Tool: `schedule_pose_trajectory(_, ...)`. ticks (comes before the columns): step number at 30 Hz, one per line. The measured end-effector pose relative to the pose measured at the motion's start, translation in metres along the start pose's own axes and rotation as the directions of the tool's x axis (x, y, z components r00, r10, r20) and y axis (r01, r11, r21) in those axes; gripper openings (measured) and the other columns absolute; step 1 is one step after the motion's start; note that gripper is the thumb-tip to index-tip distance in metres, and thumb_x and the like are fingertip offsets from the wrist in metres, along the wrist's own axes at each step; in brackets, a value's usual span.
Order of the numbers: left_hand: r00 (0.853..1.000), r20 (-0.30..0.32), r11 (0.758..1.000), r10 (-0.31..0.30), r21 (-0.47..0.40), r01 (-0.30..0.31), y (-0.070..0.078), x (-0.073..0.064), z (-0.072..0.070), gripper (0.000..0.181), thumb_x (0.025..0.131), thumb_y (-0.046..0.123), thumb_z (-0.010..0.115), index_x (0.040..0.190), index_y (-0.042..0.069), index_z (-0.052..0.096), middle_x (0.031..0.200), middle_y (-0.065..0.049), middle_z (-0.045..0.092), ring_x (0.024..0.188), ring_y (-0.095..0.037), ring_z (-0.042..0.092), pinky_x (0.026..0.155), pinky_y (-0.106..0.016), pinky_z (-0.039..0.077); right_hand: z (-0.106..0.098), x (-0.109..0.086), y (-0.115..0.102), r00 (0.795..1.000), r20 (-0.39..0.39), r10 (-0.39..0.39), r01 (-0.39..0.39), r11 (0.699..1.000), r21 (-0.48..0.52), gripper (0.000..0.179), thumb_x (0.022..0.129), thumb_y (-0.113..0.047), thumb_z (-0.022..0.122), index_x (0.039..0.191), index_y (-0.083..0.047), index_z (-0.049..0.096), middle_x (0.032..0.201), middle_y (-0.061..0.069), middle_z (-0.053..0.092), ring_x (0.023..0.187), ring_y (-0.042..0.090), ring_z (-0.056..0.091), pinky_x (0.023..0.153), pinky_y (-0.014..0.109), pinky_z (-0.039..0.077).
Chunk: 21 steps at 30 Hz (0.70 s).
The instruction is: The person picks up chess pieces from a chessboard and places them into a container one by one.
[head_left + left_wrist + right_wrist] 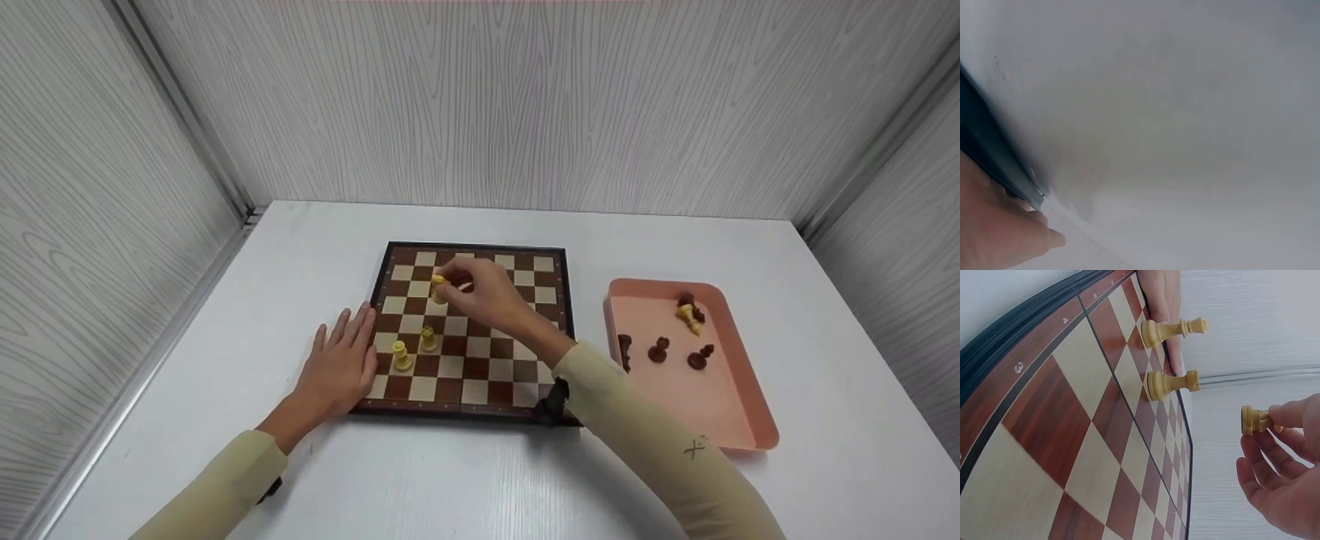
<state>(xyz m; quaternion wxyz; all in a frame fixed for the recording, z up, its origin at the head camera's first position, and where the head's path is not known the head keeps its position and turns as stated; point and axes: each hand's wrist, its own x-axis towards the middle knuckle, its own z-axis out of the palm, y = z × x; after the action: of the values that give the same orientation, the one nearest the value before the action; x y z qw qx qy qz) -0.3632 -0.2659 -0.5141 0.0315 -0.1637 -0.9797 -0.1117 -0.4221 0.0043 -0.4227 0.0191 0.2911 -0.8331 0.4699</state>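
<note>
In the head view my right hand (pixel 487 292) pinches a yellow chess piece (pixel 1249 419) between thumb and fingers, above the far left part of the chessboard (pixel 480 369). The right wrist view shows its round base clear of the board, its top partly covered by fingertips. My left hand (pixel 337 367) lies with straight fingers along the board's left edge; in its wrist view, part of the hand (pixel 999 230) shows beside the dark board side. Two yellow pieces stand upright on the board: a rook (pixel 1174 384) and a taller piece with a crown-like top (pixel 1176 329).
To the right of the board sits a pink tray (pixel 724 439). Inside lie several dark chess pieces (pixel 658 349) and a yellow piece (pixel 688 318). A wood-grain panel (pixel 480 105) rises behind the white table (pixel 420 480), with more panels at both sides.
</note>
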Motion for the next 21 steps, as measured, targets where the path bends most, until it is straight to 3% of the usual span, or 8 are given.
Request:
schedule_pose_trajectory(5, 1.0, -0.007, 1.0, 0.001, -0.008, -0.001, 0.0, 0.0, 0.001, 0.061, 0.11, 0.028, 0.03, 0.163, 0.0, 0.017, 0.17, -0.014, 0.015, 0.156, -0.04, 0.011, 0.121, -0.064, 0.008, -0.009, -0.009, -0.001, 1.0, -0.009, -0.009, 0.009, 1.0, -0.016, 0.02, 0.1, -0.012, 0.067, 0.114, 0.001, 0.072, 0.105, 0.007, 0.072, 0.097, 0.015, 0.068, 0.086, 0.034, 0.057)
schedule_pose_trajectory(13, 1.0, 0.005, 1.0, -0.011, -0.002, 0.011, -0.001, -0.002, 0.001, 0.062, 0.11, 0.029, 0.028, 0.164, 0.001, 0.014, 0.171, -0.014, 0.013, 0.156, -0.039, 0.01, 0.121, -0.064, 0.008, -0.021, -0.021, -0.002, 0.999, -0.027, -0.042, 0.041, 0.998, -0.04, 0.018, 0.1, -0.012, 0.068, 0.113, 0.0, 0.072, 0.104, 0.006, 0.073, 0.094, 0.014, 0.069, 0.084, 0.031, 0.058)
schedule_pose_trajectory(21, 1.0, -0.001, 1.0, -0.004, -0.014, 0.003, 0.0, -0.001, 0.001, 0.061, 0.11, 0.028, 0.029, 0.164, 0.001, 0.015, 0.171, -0.014, 0.013, 0.156, -0.04, 0.009, 0.121, -0.064, 0.007, -0.035, -0.034, -0.001, 0.999, -0.048, -0.025, 0.024, 0.999, -0.026, 0.016, 0.1, -0.012, 0.068, 0.112, -0.002, 0.073, 0.102, 0.005, 0.074, 0.095, 0.013, 0.07, 0.086, 0.034, 0.058)
